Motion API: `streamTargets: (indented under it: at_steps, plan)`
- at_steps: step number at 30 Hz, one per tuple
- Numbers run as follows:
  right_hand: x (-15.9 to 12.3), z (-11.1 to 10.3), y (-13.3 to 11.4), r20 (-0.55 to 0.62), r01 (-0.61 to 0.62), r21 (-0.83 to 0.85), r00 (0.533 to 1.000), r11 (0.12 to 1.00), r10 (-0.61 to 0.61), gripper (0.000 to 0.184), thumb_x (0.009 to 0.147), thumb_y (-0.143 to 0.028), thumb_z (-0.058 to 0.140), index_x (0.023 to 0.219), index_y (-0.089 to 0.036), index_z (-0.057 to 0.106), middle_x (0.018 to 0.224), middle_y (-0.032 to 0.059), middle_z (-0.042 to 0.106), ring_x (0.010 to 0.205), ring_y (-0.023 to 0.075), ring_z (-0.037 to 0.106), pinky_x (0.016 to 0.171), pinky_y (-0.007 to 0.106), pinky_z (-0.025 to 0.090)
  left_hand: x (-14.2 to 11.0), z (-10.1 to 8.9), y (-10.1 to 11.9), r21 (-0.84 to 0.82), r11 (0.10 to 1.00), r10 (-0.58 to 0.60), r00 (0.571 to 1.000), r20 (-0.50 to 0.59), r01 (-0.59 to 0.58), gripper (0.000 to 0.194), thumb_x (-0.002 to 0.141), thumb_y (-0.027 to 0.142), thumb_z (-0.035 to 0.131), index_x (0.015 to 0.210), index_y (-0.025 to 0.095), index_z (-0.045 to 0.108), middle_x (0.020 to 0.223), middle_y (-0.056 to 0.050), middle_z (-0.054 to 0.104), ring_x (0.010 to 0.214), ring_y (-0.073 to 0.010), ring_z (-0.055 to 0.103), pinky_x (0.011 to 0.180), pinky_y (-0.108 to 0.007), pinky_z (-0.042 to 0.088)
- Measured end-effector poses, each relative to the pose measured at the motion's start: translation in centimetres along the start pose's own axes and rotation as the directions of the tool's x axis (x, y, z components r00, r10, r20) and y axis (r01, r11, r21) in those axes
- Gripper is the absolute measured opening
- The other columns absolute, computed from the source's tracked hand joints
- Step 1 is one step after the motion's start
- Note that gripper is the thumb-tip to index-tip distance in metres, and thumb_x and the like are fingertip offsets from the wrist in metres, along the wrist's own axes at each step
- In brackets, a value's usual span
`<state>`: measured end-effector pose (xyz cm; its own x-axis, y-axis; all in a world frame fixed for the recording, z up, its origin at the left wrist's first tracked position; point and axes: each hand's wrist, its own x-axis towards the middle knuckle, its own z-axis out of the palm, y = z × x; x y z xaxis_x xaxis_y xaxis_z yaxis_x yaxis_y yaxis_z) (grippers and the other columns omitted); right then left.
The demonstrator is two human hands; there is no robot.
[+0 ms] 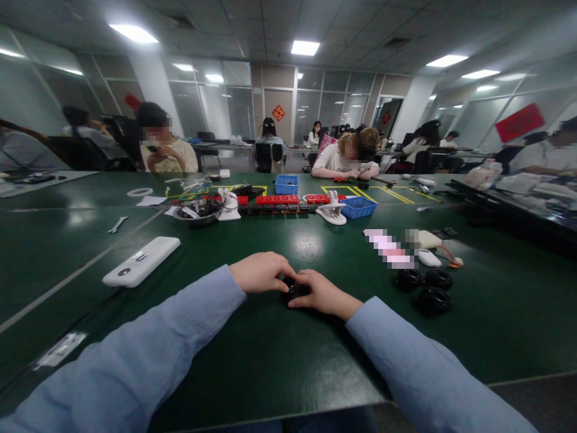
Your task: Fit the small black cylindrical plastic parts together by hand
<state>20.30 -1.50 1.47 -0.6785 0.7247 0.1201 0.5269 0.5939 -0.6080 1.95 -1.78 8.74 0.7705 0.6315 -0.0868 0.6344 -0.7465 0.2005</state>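
A small black wheel [294, 291] lies between my hands on the green table [270, 349], partly covered by fingers. My left hand [262, 273] reaches in from the left and pinches the wheel's upper left side with thumb and fingertips. From the other side, my right hand [323, 294] curls its thumb and forefinger round the wheel's right edge. Away to the right sit three more black wheels, a left one [409, 278], a back one [439, 278] and a front one [434, 299].
On the left are a white power bank [142, 262] with a cable and a wrench [118, 225]. Across the middle stand a metal bowl [198, 218], red power strips [277, 199], white clamps [332, 211] and blue bins [359, 207]. A phone [390, 248] lies right. A co-worker [345, 157] sits opposite.
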Motion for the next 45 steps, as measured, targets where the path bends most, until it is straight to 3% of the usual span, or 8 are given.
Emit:
streamTargets:
  at_steps: [17, 21, 26, 31, 35, 37, 39, 45]
  plan:
    - [0.0, 0.5, 0.3, -0.017, 0.0, -0.006, 1.0, 1.0, 0.0, 0.028, 0.064, -0.029, 0.075, 0.087, -0.014, 0.068, 0.081, 0.0027, 0.058, 0.077, 0.0167, 0.054, 0.069, 0.027, 0.039, -0.1, 0.6, 0.0, -0.067, 0.996, -0.056, 0.998, -0.02, 0.054, 0.034, 0.073, 0.023, 0.066, 0.107, 0.021, 0.066, 0.093, -0.002, 0.065, 0.081, -0.0143, 0.058, 0.07, -0.02, 0.041]
    - [-0.2, 0.7, 0.0, -0.047, -0.014, -0.036, 0.999, 0.999, 0.012, 0.024, 0.064, -0.027, 0.075, 0.084, -0.015, 0.068, 0.079, 0.0015, 0.057, 0.073, 0.0149, 0.053, 0.065, 0.025, 0.038, -0.2, 1.0, 0.6, -0.098, 0.978, -0.189, 0.981, -0.051, 0.184, 0.031, 0.071, 0.028, 0.067, 0.102, 0.022, 0.067, 0.094, -0.001, 0.066, 0.083, -0.0141, 0.06, 0.068, -0.019, 0.041]
    - [-0.6, 1.3, -0.5, -0.134, -0.072, -0.115, 0.989, 0.991, 0.056, 0.021, 0.065, -0.031, 0.074, 0.074, -0.014, 0.066, 0.069, -0.0003, 0.053, 0.069, 0.0138, 0.049, 0.062, 0.025, 0.034, -0.4, 2.2, 2.5, -0.073, 0.916, -0.401, 0.897, -0.184, 0.395, 0.035, 0.071, 0.045, 0.064, 0.09, 0.016, 0.067, 0.087, -0.007, 0.067, 0.08, -0.0215, 0.062, 0.063, -0.025, 0.042]
    - [-1.0, 2.4, -1.1, -0.25, -0.18, -0.182, 0.959, 0.967, 0.132, 0.028, 0.066, -0.039, 0.073, 0.08, -0.015, 0.067, 0.074, 0.0024, 0.054, 0.074, 0.0156, 0.048, 0.067, 0.027, 0.035, -0.5, 3.5, 4.3, -0.1, 0.818, -0.563, 0.752, -0.343, 0.567, 0.054, 0.07, 0.065, 0.054, 0.078, 0.012, 0.064, 0.084, -0.016, 0.066, 0.083, -0.0306, 0.061, 0.065, -0.033, 0.043]
    - [-1.4, 2.8, -1.6, -0.316, -0.261, -0.219, 0.93, 0.94, 0.185, 0.035, 0.067, -0.047, 0.07, 0.084, -0.016, 0.067, 0.077, 0.0052, 0.055, 0.076, 0.0179, 0.048, 0.067, 0.029, 0.035, -1.1, 4.1, 3.9, -0.233, 0.753, -0.65, 0.64, -0.409, 0.615, 0.064, 0.08, 0.069, 0.032, 0.07, 0.013, 0.063, 0.078, -0.016, 0.066, 0.082, -0.029, 0.061, 0.065, -0.033, 0.043]
    - [-1.6, 2.9, -1.8, -0.319, -0.274, -0.227, 0.928, 0.935, 0.194, 0.036, 0.068, -0.048, 0.068, 0.081, -0.015, 0.067, 0.074, 0.0049, 0.055, 0.072, 0.0169, 0.048, 0.064, 0.028, 0.034, -1.6, 4.4, 3.1, -0.315, 0.754, -0.655, 0.617, -0.436, 0.577, 0.066, 0.087, 0.062, 0.02, 0.078, 0.014, 0.064, 0.081, -0.014, 0.066, 0.082, -0.0261, 0.061, 0.066, -0.032, 0.043]
    - [-1.8, 2.8, -2.0, -0.311, -0.268, -0.229, 0.931, 0.936, 0.191, 0.035, 0.068, -0.048, 0.067, 0.08, -0.016, 0.067, 0.072, 0.004, 0.055, 0.069, 0.0155, 0.048, 0.061, 0.026, 0.033, -1.9, 4.8, 2.2, -0.381, 0.787, -0.617, 0.638, -0.461, 0.486, 0.061, 0.092, 0.053, 0.017, 0.089, 0.014, 0.064, 0.088, -0.011, 0.066, 0.085, -0.0218, 0.061, 0.07, -0.03, 0.044]
    - [-2.6, 2.9, -2.3, -0.277, -0.227, -0.227, 0.947, 0.947, 0.16, 0.032, 0.069, -0.046, 0.068, 0.081, -0.017, 0.067, 0.07, 0.002, 0.055, 0.067, 0.0141, 0.048, 0.06, 0.025, 0.032, -2.4, 5.7, 1.4, -0.508, 0.843, -0.43, 0.788, -0.44, 0.177, 0.035, 0.084, 0.035, 0.051, 0.109, 0.013, 0.061, 0.106, -0.008, 0.064, 0.095, -0.0176, 0.057, 0.083, -0.028, 0.044]
